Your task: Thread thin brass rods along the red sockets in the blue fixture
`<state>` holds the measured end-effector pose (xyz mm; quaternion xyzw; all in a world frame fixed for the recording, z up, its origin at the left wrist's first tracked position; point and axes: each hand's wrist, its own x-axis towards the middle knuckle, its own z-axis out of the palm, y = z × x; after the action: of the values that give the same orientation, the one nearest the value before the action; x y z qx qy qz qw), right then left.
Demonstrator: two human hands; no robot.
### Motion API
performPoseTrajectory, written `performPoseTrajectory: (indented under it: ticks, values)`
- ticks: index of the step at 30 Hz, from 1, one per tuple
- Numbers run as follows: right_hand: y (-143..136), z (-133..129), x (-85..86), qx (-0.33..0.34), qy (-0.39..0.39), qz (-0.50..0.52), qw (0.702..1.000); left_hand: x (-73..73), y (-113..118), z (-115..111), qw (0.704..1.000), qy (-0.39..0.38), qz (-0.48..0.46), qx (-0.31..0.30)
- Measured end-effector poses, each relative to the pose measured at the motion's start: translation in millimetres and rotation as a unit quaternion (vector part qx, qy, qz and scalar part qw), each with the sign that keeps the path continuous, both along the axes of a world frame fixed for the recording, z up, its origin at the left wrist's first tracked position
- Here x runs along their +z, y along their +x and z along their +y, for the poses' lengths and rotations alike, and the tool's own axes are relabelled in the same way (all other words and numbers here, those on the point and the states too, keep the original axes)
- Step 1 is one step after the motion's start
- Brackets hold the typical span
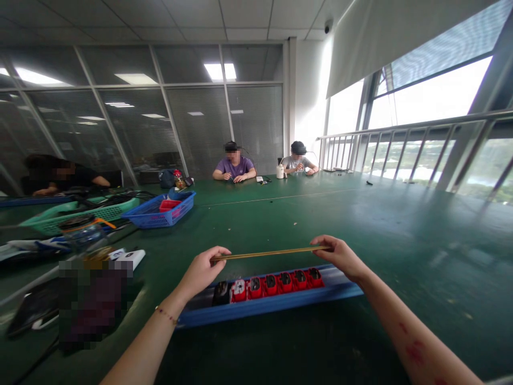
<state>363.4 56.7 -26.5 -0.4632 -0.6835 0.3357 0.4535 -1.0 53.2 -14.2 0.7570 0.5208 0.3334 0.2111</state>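
Two thin brass-coloured strips [268, 253] stretch between my hands, held roughly level above the table. My left hand [208, 270] pinches their left end, and my right hand [339, 256] pinches the right end. Just below them lies a long blue channel-shaped housing [276, 309], tilted slightly up to the right. Inside it sits a row of several red socket modules [270, 285] with dark tops; one near the left has a pale top. A black piece [221, 293] stands at the left end of that row.
On the left are a blue basket [160, 216] with a red box, a green basket [80, 211] holding dark cables, a jar [82, 232] and a dark phone [34, 305]. Co-workers sit at the far side [234, 166] and left of the green table [248, 219].
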Motion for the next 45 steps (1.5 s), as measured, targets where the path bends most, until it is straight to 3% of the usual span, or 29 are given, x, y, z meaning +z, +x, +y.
performPoseTrajectory:
  ticks: [5,9,15,23,30,42,45]
  values:
    - [4.2,-25.5,3.7,0.087,-0.082,0.064,0.991,17.7,-11.2,-36.0,0.993,-0.107,0.002,-0.054]
    - [1.9,-36.2,9.7,0.099,-0.086,0.040,0.990,23.8,-12.4,-48.3,0.990,-0.136,-0.016,-0.024]
    - [-3.7,-34.2,8.3,0.049,-0.051,-0.026,0.997,17.4,-9.2,-44.5,0.993,-0.119,0.014,-0.004]
    - [2.0,-29.3,-1.4,0.072,-0.062,-0.121,0.988,12.3,-11.2,-44.7,0.986,-0.149,0.053,-0.043]
    - [1.1,-29.7,-0.1,0.077,-0.058,-0.135,0.986,10.7,-11.2,-43.2,0.983,-0.165,0.032,-0.067]
    - [2.7,-26.5,-5.5,-0.017,-0.003,-0.242,0.970,8.6,-10.8,-42.8,0.980,-0.187,-0.014,-0.070]
    - [5.1,-26.5,-5.3,-0.015,-0.011,-0.248,0.969,8.4,-10.4,-42.6,0.977,-0.198,-0.034,-0.066]
